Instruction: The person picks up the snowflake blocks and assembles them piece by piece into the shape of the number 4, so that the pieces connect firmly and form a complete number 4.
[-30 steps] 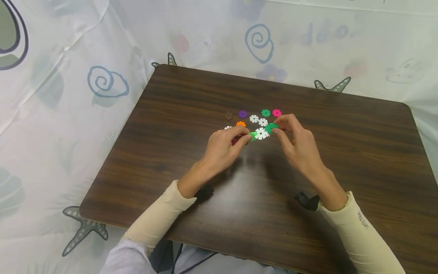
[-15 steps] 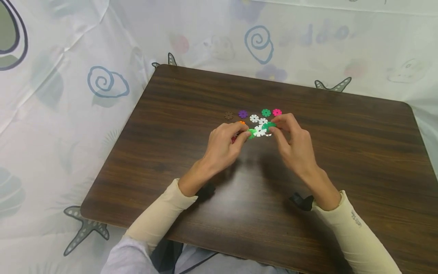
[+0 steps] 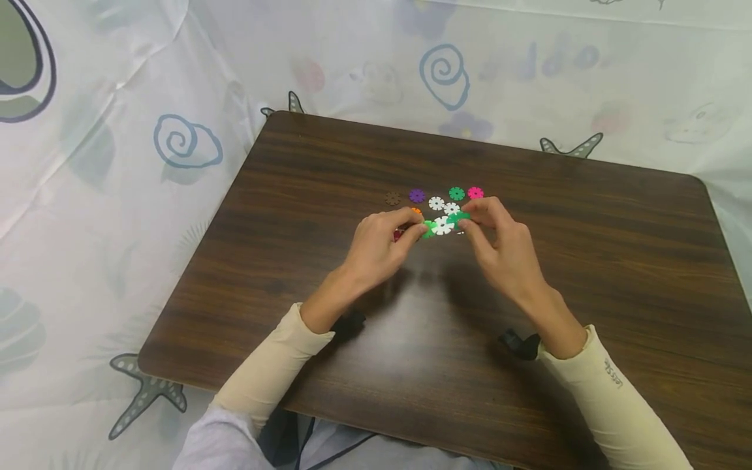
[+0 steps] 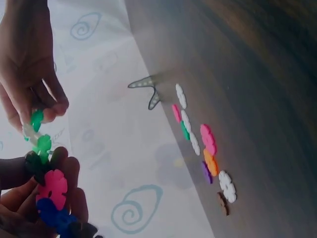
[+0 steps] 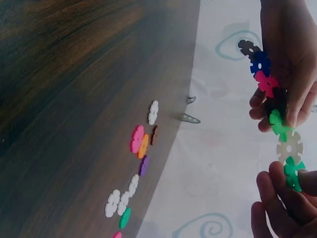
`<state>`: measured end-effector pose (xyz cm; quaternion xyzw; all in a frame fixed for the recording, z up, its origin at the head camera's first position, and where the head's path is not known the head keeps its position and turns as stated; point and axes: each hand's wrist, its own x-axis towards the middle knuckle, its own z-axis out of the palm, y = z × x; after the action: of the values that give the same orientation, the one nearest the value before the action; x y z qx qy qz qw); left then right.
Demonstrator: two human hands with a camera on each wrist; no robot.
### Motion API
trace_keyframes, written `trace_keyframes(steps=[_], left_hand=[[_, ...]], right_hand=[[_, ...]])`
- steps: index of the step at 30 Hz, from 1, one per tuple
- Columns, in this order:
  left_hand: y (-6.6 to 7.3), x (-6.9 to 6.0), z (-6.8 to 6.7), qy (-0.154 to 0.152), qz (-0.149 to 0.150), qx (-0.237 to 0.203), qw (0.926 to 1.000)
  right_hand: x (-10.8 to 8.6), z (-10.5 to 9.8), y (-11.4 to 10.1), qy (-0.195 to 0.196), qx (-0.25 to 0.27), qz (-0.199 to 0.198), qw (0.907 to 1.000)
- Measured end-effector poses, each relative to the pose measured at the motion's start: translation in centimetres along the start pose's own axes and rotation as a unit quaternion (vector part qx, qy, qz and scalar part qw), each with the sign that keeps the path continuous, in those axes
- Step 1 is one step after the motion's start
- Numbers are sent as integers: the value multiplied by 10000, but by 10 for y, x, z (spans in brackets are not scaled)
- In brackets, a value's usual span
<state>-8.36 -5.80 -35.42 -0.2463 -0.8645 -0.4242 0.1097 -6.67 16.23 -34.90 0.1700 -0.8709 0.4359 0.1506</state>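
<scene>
My left hand (image 3: 378, 245) grips a chain of notched plastic snowflake discs. In the right wrist view a dark disc (image 5: 249, 48), a blue disc (image 5: 260, 64) and a pink disc (image 5: 266, 84) stick out past that hand. Another dark disc lies among its fingers, partly hidden. Beyond the fingertips follow a light green disc (image 3: 429, 229) and a white disc (image 3: 443, 226). A darker green disc (image 3: 458, 219) meets the white one's edge, and my right hand (image 3: 511, 251) pinches it between thumb and fingers. How deep their slots sit in each other cannot be made out.
Loose discs lie flat on the brown table (image 3: 329, 170) behind my hands: brown (image 3: 392, 198), purple (image 3: 416, 196), green (image 3: 456, 193), pink (image 3: 475, 192), an orange one (image 4: 210, 162) and several white ones. A patterned white cloth (image 3: 364, 59) hangs behind the table.
Both hands have shifted slightly left with the chain. The right hand has moved the green disc a little closer in over the white disc.
</scene>
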Motion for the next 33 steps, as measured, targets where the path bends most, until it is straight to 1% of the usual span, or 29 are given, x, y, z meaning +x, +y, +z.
trace_keyframes(steps=[3,6,8,9,10,12,13,15,16,17,18,19,20,21,23,24,25,26,27,28,29,31,32,33], left_hand=[[0,0,-2,-121,-64,197,9997],[-1,0,-4,-221,-155,348,9990],[-2,0,-4,-233,-188,424,9987],[-3,-1,-4,-190,-121,462,9987],[-3,-1,-4,-87,14,490,9988],[-3,-2,-2,308,427,518,9973],[-3,-4,0,582,699,489,9947],[-1,-7,3,1041,1330,393,9849],[0,-9,5,1153,1587,326,9800],[1,-11,7,1147,1758,249,9774],[1,-14,9,1012,1820,160,9779],[1,-16,11,789,1785,95,9807],[1,-18,13,509,1651,39,9850],[0,-19,16,233,1409,-23,9898],[-2,-20,19,-208,716,-191,9970],[-3,-21,20,-344,337,-347,9982],[-4,-20,21,-411,-4,-545,9977],[-4,-20,21,-433,-320,-809,9953],[-5,-20,21,-424,-573,-1070,9917],[-5,-19,21,-408,-763,-1320,9875],[-5,-19,20,-383,-895,-1545,9832],[-4,-20,19,-328,-1024,-1842,9770],[-4,-20,19,-309,-1051,-1913,9754],[-5,-20,18,-275,-1041,-1917,9755]], right_hand=[[-1,-1,2,-48,-88,-48,9999],[-1,0,3,11,-185,-128,9997],[-2,1,4,72,-197,-177,9996],[-2,2,3,102,-179,-190,9996],[-3,3,3,124,-159,-198,9996],[-4,4,3,160,-123,-167,9997],[-4,5,4,180,-104,-134,9997],[-5,6,5,197,-40,2,9998],[-6,6,5,194,10,108,9998],[-7,6,5,179,68,240,9995],[-7,6,5,156,143,376,9991],[-8,6,5,126,241,510,9983],[-9,6,5,76,367,634,9973],[-10,7,4,23,508,746,9959],[-12,9,2,-112,868,926,9918],[-13,11,0,-180,1065,981,9893],[-14,13,-1,-247,1269,1024,9863],[-15,15,-2,-311,1492,1051,9827],[-16,16,-4,-347,1694,1074,9791],[-16,18,-5,-369,1868,1090,9756],[-17,20,-6,-389,1991,1096,9731],[-17,21,-6,-453,2086,1112,9706],[-17,21,-6,-526,2048,1109,9711],[-15,20,-6,-588,1909,1104,9736]])
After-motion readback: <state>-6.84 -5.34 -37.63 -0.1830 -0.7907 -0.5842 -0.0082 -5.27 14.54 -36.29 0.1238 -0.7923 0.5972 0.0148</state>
